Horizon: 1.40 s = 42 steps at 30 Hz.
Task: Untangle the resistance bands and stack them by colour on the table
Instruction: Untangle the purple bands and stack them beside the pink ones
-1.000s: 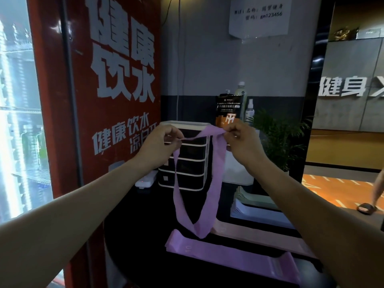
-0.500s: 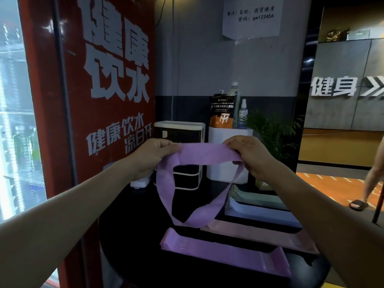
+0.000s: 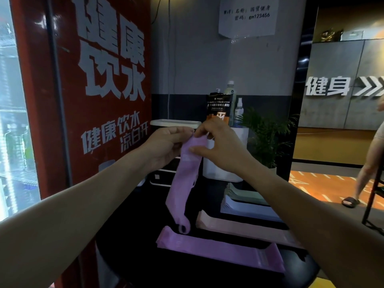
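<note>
Behind the dark round worktop [image 3: 133, 256] stands a red printed panel [image 3: 93, 100]. One flattened purple elastic band [image 3: 184, 183] hangs vertically, its top edge pinched closed by the left hand [image 3: 164, 145] and right hand [image 3: 220, 143]. Below lie purple [image 3: 218, 248], pink [image 3: 245, 228], blue [image 3: 247, 208] and green [image 3: 245, 194] band stacks.

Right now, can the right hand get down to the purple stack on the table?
Probably yes, once freed. The right hand and left hand both pinch the hanging purple band; the purple stack lies uncovered directly below, with only that band's tail dangling just above it.
</note>
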Tool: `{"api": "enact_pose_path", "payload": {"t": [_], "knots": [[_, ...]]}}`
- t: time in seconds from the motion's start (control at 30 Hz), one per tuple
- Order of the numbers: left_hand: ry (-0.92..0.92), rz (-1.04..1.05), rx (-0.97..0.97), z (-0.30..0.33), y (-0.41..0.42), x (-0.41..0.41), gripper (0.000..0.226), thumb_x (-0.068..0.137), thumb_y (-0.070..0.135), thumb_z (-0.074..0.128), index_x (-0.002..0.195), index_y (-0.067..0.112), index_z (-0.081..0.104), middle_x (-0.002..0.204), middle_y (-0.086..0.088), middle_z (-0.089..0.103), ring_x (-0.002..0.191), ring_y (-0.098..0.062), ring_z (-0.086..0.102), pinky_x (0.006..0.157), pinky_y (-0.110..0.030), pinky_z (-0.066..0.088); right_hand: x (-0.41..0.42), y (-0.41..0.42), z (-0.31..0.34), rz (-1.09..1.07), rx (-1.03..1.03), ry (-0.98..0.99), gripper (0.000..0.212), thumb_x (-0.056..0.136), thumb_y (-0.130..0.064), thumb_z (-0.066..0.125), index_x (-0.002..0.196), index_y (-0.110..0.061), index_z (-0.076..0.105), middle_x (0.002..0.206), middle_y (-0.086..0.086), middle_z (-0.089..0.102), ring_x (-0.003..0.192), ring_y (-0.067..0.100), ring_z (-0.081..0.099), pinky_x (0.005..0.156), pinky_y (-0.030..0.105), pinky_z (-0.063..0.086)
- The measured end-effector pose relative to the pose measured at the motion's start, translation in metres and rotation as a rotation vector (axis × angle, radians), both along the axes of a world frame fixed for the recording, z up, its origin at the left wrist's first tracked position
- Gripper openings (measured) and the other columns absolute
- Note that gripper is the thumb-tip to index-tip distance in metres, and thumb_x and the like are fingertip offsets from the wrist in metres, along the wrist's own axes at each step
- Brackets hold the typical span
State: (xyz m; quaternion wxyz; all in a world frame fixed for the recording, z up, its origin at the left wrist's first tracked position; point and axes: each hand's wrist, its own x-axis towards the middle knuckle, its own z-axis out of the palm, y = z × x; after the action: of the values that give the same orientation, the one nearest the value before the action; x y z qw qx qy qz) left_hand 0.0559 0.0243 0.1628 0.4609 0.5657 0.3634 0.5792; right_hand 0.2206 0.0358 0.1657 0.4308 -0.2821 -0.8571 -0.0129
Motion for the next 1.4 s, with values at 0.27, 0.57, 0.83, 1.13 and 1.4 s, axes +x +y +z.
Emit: {"api": "enact_pose_path", "payload": {"t": [0.27,0.57,0.83,1.13,1.4], "knots": [[-0.014,-0.004,-0.017,-0.005,-0.005,-0.003,0.018,0.085,0.000,0.058,0.102,0.003,0.063,0.100,-0.013,0.068,0.085,-0.017,0.068,0.076,-0.024,0.057,0.001,0.005,0.000,-0.078,-0.008,-0.008,0.004,0.089,-0.017,0.059,0.085,-0.016,0.060,0.095,-0.002,0.049,0.087,0.009,0.044,0.069,0.004,0.032],[0.031,-0.006,0.000,-0.004,-0.006,0.001,0.019,0.086,0.003,0.058,0.105,0.003,0.061,0.101,-0.011,0.068,0.088,-0.015,0.068,0.080,-0.024,0.056,-0.002,0.006,-0.003,-0.088,0.002,-0.045,0.007,0.085,-0.020,0.064,0.085,-0.014,0.059,0.095,0.000,0.053,0.084,0.009,0.044,0.067,0.006,0.032],[0.514,0.217,0.080,-0.014,-0.007,0.011,0.016,0.081,0.009,0.067,0.095,0.016,0.064,0.085,-0.011,0.058,0.085,-0.029,0.053,0.084,-0.034,0.046,0.001,0.009,0.008,-0.026,-0.238,0.185,0.005,0.091,-0.008,0.053,0.087,-0.007,0.055,0.081,0.005,0.056,0.074,0.016,0.053,0.065,0.025,0.044],[0.887,0.458,0.074,-0.070,0.012,0.000,0.010,0.080,0.002,0.059,0.079,0.012,0.061,0.081,-0.003,0.062,0.081,-0.019,0.058,0.058,-0.022,0.039,0.023,0.021,0.015,-0.118,-0.454,0.627,0.014,0.091,-0.001,0.047,0.090,0.008,0.057,0.089,0.027,0.058,0.079,0.026,0.060,0.069,0.035,0.058],[0.359,0.391,-0.276,-0.108,0.020,-0.039,0.013,0.089,0.018,0.062,0.087,0.006,0.058,0.077,-0.005,0.061,0.069,-0.013,0.056,0.054,-0.022,0.050,0.063,0.044,-0.010,-0.269,-0.605,0.913,0.028,0.091,-0.004,0.053,0.064,-0.010,0.056,0.082,0.013,0.059,0.089,0.030,0.061,0.072,0.034,0.056]]}}
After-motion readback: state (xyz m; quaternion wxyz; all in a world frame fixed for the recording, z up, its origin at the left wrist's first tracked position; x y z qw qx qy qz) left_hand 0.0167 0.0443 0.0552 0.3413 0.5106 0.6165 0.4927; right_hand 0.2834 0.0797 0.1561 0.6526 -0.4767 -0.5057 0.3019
